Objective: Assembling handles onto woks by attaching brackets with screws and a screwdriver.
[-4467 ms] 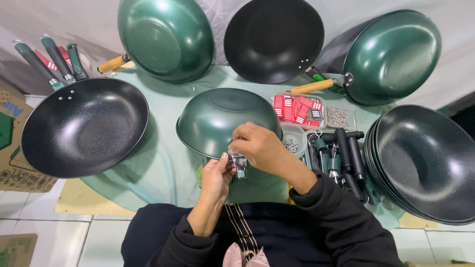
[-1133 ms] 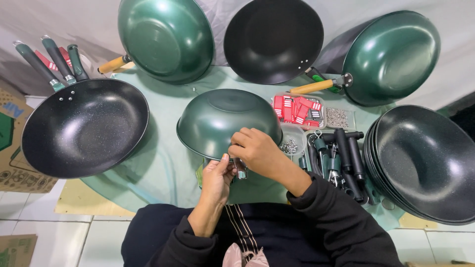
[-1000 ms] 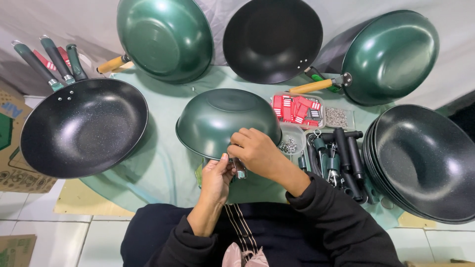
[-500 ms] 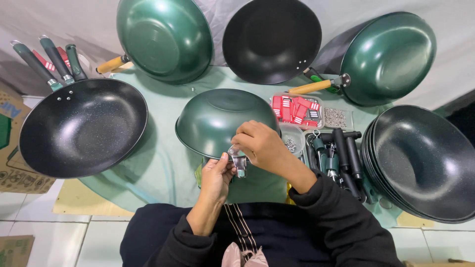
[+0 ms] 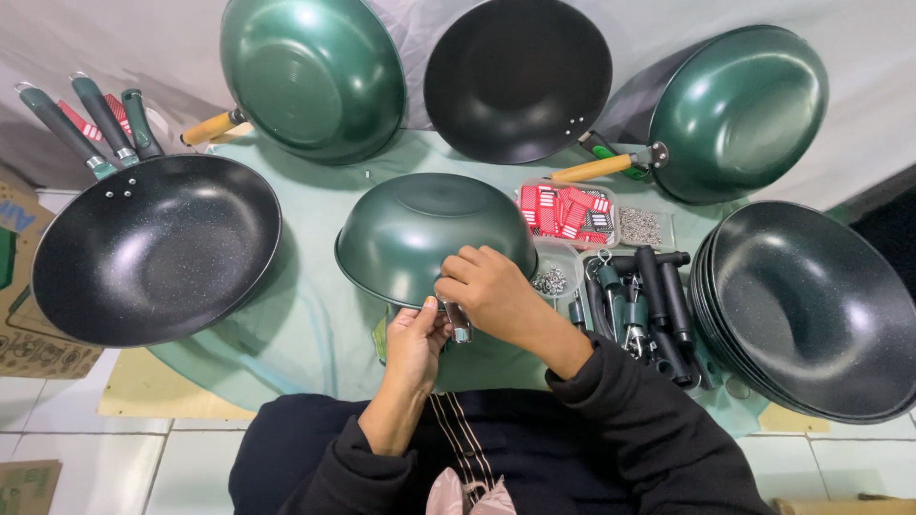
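From my feed the upturned green wok [image 5: 429, 234] sits mid tabletop [image 5: 305, 324], rim toward me; my left hand [image 5: 416, 343] pinches a small metal fitting [image 5: 459, 322] at that near rim; my right hand [image 5: 489, 291] closes on it from above, both equally close.

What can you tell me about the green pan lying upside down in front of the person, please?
The green pan is a deep, round wok-like bowl, dark glossy green outside, apparently coated metal, with a flat circular base facing up. It lies upside down on the pale green table cover, centred before the person. No handle shows on it. At its near rim the right hand rests over the edge and the left hand comes up from below, both around a small metal fitting. Its inside is hidden.
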